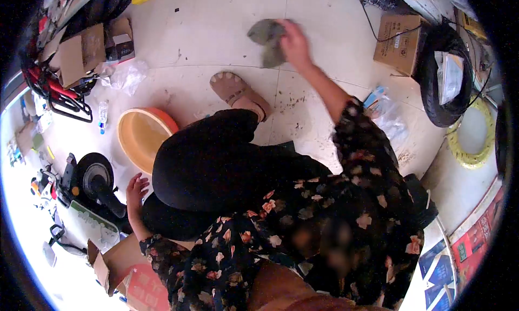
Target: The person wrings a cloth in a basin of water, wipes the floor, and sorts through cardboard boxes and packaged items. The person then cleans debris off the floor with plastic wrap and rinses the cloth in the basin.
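A grey-green cloth (265, 34) is bunched against the tiled floor (216, 19) in front of me. My right hand (294, 43) is closed on its right side, arm stretched far forward; slight blur hides the exact finger positions. My left hand (137, 190) hangs beside my bent knee with its fingers apart and nothing in it. Just beyond that hand stands an orange basin (130, 140), with what looks like water inside. My brown clog (235, 90) is planted between the basin and the cloth.
Dark dirt specks (294, 116) mark the floor by my foot. A cardboard box (397, 43), a black tyre (432, 97) and a yellow coil (471, 158) line the right side. Leftward are a wheel (95, 173), a plastic bottle (102, 116) and opened cartons (81, 51).
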A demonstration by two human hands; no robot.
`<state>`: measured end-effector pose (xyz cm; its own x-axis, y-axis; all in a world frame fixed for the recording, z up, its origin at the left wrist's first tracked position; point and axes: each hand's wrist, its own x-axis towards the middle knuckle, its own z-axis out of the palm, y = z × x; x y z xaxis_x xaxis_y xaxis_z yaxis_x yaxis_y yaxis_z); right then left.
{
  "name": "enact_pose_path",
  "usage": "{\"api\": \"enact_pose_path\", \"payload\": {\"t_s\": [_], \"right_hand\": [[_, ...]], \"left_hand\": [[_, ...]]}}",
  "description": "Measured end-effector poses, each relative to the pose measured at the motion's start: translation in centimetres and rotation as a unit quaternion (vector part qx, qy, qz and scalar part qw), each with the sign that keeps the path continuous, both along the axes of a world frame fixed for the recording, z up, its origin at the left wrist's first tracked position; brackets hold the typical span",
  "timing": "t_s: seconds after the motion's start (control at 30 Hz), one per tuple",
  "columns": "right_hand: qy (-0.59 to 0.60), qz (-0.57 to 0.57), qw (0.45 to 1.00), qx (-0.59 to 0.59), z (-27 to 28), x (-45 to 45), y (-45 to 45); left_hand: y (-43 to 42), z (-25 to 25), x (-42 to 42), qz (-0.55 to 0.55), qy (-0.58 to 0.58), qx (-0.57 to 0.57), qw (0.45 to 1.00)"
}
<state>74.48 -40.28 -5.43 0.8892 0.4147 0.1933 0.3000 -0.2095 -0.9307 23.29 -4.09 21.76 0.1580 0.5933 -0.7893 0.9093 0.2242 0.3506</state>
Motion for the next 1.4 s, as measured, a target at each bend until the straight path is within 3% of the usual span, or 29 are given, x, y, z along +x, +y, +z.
{"api": "enact_pose_path", "payload": {"t_s": [0.03,0.13,0.17,0.23,0.27,0.33,0.4,0.5,0.53,0.57,0.6,0.67,0.7,0.73,0.8,0.87,0.97,1.03,1.1,1.17,1.2,1.27,1.33,1.4], "right_hand": [[-0.047,-0.047,0.998,-0.022,1.8,1.7,-3.3],[-0.008,-0.181,0.974,-0.134,1.0,6.9,-12.2],[-0.116,-0.208,0.935,-0.262,-3.8,9.6,-15.9],[-0.092,-0.259,0.879,-0.389,-10.4,13.0,-18.8],[-0.073,-0.265,0.841,-0.466,-13.0,14.0,-19.3],[-0.048,-0.334,0.815,-0.472,-12.3,14.3,-15.2],[-0.089,-0.313,0.828,-0.457,-10.6,14.4,-9.8],[-0.121,-0.142,0.838,-0.512,-5.9,13.7,0.7],[-0.251,-0.172,0.858,-0.415,-8.5,13.3,4.1],[-0.298,-0.111,0.843,-0.434,-9.4,12.5,7.8],[-0.188,-0.049,0.900,-0.389,-6.5,10.3,11.2],[-0.266,0.012,0.895,-0.357,-9.3,5.0,17.2],[-0.252,0.083,0.899,-0.348,-9.4,1.5,19.6],[-0.290,0.139,0.890,-0.324,-9.5,-1.6,21.3],[-0.300,0.216,0.882,-0.293,-7.5,-6.6,21.9],[-0.292,0.260,0.892,-0.227,-9.7,-9.1,22.4],[-0.239,0.342,0.861,-0.291,-6.3,-7.0,18.3],[-0.158,0.200,0.947,-0.194,-7.9,-4.5,14.9],[-0.125,0.075,0.964,-0.222,-3.3,-0.5,10.0],[-0.152,-0.041,0.970,-0.186,-3.4,4.7,5.3],[-0.179,-0.063,0.962,-0.195,-4.0,7.6,3.4],[-0.132,-0.139,0.920,-0.343,-5.0,11.4,1.7],[-0.171,-0.160,0.841,-0.489,-6.6,13.6,2.9],[-0.080,-0.152,0.862,-0.477,-6.2,14.2,6.7]], "left_hand": [[1.1,-0.8,-2.4,-0.025,-0.011,-0.012,1.000],[-0.3,0.5,-0.9,0.018,0.020,-0.007,1.000],[0.5,-0.2,-2.4,0.029,0.018,-0.013,0.999],[0.4,-0.3,-2.5,0.044,0.009,-0.017,0.999],[0.3,-0.2,-2.4,0.051,0.006,-0.019,0.999],[-0.4,0.0,-1.6,0.066,0.016,-0.001,0.998],[-0.8,0.2,-0.6,0.052,0.021,0.011,0.998],[-0.7,0.1,-0.8,0.028,0.009,0.005,1.000],[-0.9,0.0,-0.2,0.030,-0.003,0.003,1.000],[-1.4,0.3,0.6,0.033,-0.013,0.003,0.999],[-1.7,0.8,1.0,0.038,-0.026,0.007,0.999],[-2.3,1.4,2.2,-0.084,-0.009,0.069,0.994],[-2.5,1.3,2.7,-0.018,-0.010,0.050,0.999],[-2.3,1.4,2.9,0.047,-0.013,0.029,0.998],[-2.4,1.6,2.7,0.019,0.001,0.047,0.999],[-2.8,2.1,2.3,0.002,0.009,0.052,0.999],[-3.5,2.9,1.2,0.034,-0.013,0.070,0.997],[-2.9,2.2,-0.8,0.048,-0.020,0.071,0.996],[-2.7,1.5,-1.2,0.065,-0.014,0.048,0.997],[-2.3,1.4,-1.2,0.072,-0.007,0.047,0.996],[-2.1,1.1,-1.2,0.079,-0.010,0.052,0.995],[-2.0,0.9,-1.1,0.082,-0.010,0.042,0.996],[-1.2,0.5,-1.6,0.088,0.000,0.017,0.996],[-1.4,0.8,-0.7,0.092,-0.004,0.018,0.996]]}}
